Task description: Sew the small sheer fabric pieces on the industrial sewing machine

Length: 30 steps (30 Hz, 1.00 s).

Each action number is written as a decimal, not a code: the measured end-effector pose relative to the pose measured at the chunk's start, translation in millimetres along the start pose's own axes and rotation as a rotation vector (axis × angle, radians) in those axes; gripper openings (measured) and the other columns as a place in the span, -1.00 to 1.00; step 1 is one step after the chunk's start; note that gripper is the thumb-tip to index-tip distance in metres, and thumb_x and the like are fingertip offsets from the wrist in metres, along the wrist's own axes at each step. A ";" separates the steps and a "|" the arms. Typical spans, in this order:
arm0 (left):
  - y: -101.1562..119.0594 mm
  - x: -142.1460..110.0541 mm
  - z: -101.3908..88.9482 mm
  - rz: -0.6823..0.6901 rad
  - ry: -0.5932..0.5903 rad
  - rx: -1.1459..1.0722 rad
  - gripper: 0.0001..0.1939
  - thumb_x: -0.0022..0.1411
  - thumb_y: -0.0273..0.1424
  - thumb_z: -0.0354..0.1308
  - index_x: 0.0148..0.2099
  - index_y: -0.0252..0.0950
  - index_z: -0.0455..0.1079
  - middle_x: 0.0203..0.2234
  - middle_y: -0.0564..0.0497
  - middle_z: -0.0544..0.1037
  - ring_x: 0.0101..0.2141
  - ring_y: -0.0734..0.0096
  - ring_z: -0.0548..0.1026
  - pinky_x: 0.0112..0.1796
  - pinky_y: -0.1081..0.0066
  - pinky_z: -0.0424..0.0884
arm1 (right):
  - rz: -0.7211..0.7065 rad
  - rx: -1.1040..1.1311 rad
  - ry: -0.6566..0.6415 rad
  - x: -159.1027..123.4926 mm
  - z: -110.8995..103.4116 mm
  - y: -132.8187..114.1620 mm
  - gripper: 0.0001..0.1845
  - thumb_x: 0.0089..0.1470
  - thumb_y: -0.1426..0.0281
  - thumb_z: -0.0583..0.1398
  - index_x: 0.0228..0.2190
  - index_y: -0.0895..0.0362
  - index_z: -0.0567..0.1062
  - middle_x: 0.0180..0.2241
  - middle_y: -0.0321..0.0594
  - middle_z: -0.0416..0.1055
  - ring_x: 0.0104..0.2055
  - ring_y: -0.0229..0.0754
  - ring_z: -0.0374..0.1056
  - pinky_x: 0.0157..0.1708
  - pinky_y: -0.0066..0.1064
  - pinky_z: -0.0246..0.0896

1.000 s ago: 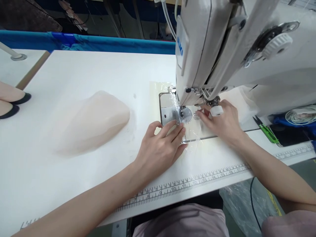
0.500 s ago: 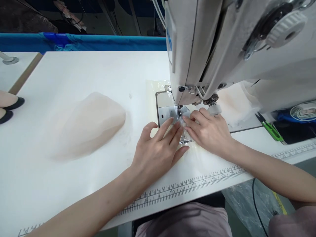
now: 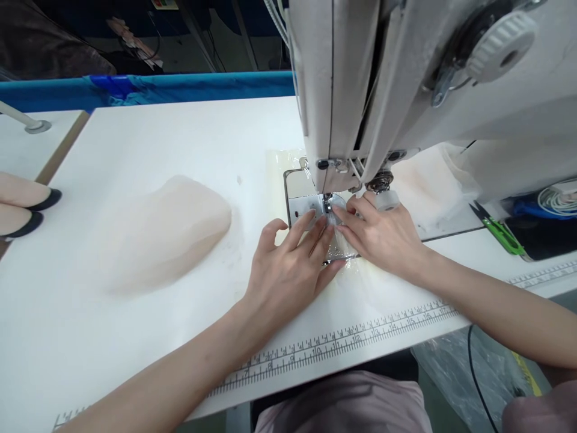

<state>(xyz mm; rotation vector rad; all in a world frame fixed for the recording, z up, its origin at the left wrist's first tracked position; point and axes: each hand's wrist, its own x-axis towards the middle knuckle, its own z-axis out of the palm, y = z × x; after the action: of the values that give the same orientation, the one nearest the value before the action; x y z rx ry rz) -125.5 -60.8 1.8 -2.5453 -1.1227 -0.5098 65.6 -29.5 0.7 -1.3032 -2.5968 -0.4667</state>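
Observation:
My left hand (image 3: 288, 264) lies with fingers spread on the metal needle plate (image 3: 303, 204), fingertips just in front of the presser foot (image 3: 327, 203). My right hand (image 3: 383, 234) is at the foot's right side, index finger and thumb bent toward it, closed on a thin, sheer piece of fabric (image 3: 334, 243). That fabric is nearly see-through, and my fingers cover much of it. Above both hands stands the sewing machine head (image 3: 347, 90). A larger sheer, pale beige fabric piece (image 3: 175, 234) rests on the white table to the left.
Green thread snips (image 3: 502, 234) lie beside a dark phone-like slab (image 3: 541, 237) at the right. More pale fabric (image 3: 424, 186) sits under the machine arm. A printed ruler (image 3: 315, 352) runs along the front edge. Beige shapes with black ends (image 3: 27, 204) are at the left.
The view has shifted slightly, so the table's left side shows a little more. Both hands stay at the presser foot with almost the same pose; the fabric on the left lies as before.

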 end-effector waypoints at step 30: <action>-4.2 0.7 0.8 -0.027 -0.011 -0.074 -0.67 0.37 -0.33 0.03 0.11 -0.31 0.37 -0.01 -0.13 0.55 -0.01 0.10 0.48 -0.05 0.07 0.21 | -0.006 0.322 -0.089 -0.1 -28.5 13.9 -0.75 0.21 0.22 0.15 -0.22 0.04 0.59 -0.27 -0.27 0.51 -0.37 -0.23 0.33 -0.36 -0.35 0.06</action>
<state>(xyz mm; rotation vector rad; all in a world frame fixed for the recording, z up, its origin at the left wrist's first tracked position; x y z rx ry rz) -128.1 -57.4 2.0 -2.6016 -1.1640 -0.5546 77.8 -32.2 29.8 -1.2303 -2.6069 0.0120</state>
